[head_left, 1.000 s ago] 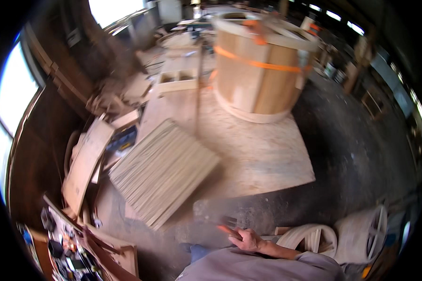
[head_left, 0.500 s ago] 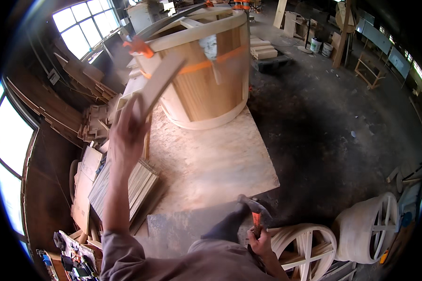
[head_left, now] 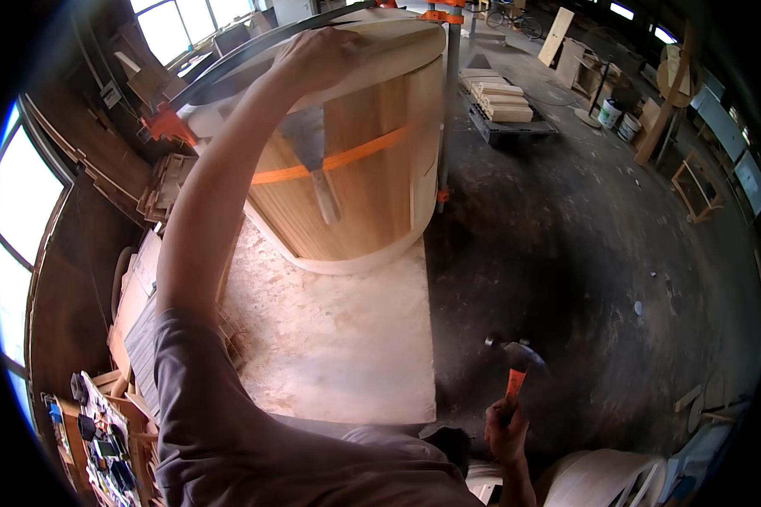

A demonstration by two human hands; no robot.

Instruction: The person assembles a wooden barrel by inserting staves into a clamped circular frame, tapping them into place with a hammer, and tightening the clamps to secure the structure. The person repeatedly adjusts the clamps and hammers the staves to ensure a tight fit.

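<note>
Board: pale sheet (head_left: 338, 372), right edge bordering dark floor (head_left: 558, 270).
Beyond the far right: pale timber lengths (head_left: 495, 97) stacked on a dark pallet (head_left: 516, 129); white bucket (head_left: 609, 112) farther right.
Lower right: round wooden piece (head_left: 596, 477), cut off by the lower edge of view.
Left of board: leaning panels (head_left: 135, 296); mixed tool clutter (head_left: 106, 448) lower down.
Obstructions: dark clamp bar (head_left: 262, 46) across the drum top, near the left hand; upright clamp bar (head_left: 451, 101) along the drum's right side; left forearm (head_left: 211, 186) masking part of its left side.
Drum: staved wooden drum (head_left: 368, 194), upright on the board's far part, long axis vertical; orange strap (head_left: 368, 154) round the staves.
Blade piece: grey, pale handle (head_left: 325, 196) pointing down, against the staves at the strap.
Left hand (head_left: 317, 59): on the drum's upper rim; blurred, finger spread cannot be told.
Right hand (head_left: 506, 431): fingers curled round the hammer's handle.
Hammer (head_left: 514, 384): orange and dark handle; held beyond the board's near right corner; long axis pointing away from the body, slightly right; head foremost, blunt end left, curved claw right.
</note>
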